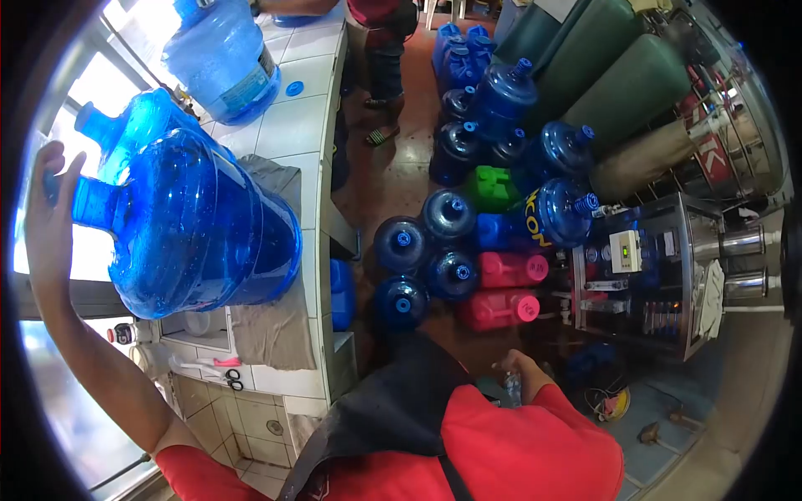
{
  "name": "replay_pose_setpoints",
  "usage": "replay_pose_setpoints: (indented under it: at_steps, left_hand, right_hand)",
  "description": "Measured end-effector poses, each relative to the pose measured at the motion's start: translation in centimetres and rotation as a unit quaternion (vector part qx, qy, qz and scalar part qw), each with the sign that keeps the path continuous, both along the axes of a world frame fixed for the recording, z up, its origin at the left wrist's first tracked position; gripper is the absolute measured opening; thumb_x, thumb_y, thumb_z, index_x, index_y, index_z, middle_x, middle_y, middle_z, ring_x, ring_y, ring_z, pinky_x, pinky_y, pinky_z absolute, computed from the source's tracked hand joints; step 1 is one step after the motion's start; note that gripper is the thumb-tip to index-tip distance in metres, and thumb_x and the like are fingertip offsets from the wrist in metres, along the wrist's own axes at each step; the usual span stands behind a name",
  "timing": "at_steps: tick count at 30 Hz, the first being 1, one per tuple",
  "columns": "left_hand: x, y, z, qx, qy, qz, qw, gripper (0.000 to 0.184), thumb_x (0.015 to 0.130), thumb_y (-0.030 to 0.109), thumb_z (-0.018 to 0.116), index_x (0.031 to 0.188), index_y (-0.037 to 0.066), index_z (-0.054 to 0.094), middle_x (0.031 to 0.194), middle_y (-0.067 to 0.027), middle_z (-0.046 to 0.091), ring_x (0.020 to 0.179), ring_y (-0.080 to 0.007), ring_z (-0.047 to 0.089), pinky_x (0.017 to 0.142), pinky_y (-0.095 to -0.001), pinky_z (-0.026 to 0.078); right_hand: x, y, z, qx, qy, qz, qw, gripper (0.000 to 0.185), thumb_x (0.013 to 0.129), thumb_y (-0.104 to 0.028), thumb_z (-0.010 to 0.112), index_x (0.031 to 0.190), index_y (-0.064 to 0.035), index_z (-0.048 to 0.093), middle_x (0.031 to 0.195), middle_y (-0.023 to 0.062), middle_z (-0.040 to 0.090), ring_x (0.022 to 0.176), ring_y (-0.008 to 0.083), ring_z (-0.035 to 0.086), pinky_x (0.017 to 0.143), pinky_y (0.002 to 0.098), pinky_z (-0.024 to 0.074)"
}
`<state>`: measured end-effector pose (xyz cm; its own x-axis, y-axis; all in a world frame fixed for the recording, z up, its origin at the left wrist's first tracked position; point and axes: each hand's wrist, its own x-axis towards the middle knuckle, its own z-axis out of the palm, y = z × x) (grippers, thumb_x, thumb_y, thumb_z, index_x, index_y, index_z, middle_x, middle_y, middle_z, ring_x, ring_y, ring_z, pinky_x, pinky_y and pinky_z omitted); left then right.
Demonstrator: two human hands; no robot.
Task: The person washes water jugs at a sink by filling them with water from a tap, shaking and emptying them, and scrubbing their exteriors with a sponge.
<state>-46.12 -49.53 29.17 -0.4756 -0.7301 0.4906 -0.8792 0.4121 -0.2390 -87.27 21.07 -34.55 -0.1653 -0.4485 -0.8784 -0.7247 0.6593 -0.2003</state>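
My left hand (55,200) is at the mouth of a large blue water jug (192,221), its fingers curled about the neck. The jug lies tilted on the tiled counter with its neck toward the window. Right behind it is another blue jug (142,117), its neck also pointing left. My right hand (523,366) hangs low by my side, beyond my red sleeve. Its fingers are bent, with something clear and shiny just below them that I cannot make out. A grey cloth (276,334) lies on the counter under the front jug.
Farther along the tiled counter (292,100) stand another jug (225,67) and a loose blue cap (294,88). Scissors (234,380) lie near me. Blue jugs (403,240) and pink containers (501,309) crowd the floor. Tall tanks (626,83) and a machine (635,275) line the right. A person (384,67) stands ahead.
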Motion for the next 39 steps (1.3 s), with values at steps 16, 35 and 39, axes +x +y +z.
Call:
replay_pose_setpoints:
  at_steps: [16,35,39]
  left_hand:
    - [-5.0,-0.4,-2.3,-0.023,0.091,-0.091,0.991,0.07,0.086,0.066,0.058,0.117,0.003,0.062,0.111,-0.0221,0.066,0.102,-0.0347,0.064,0.083,-0.0442,0.051]
    - [2.2,26.3,-38.0,0.289,0.319,-0.083,0.899,0.026,0.081,0.024,0.074,0.085,0.006,0.056,0.083,-0.0111,0.057,0.083,-0.0322,0.055,0.075,-0.0439,0.044]
    - [2.8,26.5,-38.9,0.215,0.262,-0.134,0.931,0.026,0.081,0.023,0.074,0.083,0.006,0.054,0.081,-0.011,0.053,0.08,-0.0326,0.053,0.073,-0.0436,0.043]
  right_hand:
    - [2.8,-14.0,11.2,-0.247,0.029,-0.239,0.939,0.052,0.085,-0.043,0.068,0.115,-0.0001,0.067,0.111,0.0212,0.069,0.106,0.0355,0.066,0.093,0.0424,0.0502]
    - [5.9,4.2,5.4,0.006,0.024,-0.105,0.994,0.045,0.088,-0.046,0.067,0.101,-0.0032,0.074,0.092,0.0163,0.073,0.086,0.0298,0.07,0.08,0.0397,0.0531]
    - [3.4,-3.0,2.8,-0.024,0.05,-0.044,0.997,0.043,0.087,-0.042,0.068,0.105,-0.0038,0.073,0.105,0.0193,0.071,0.106,0.0322,0.067,0.093,0.0411,0.0501]
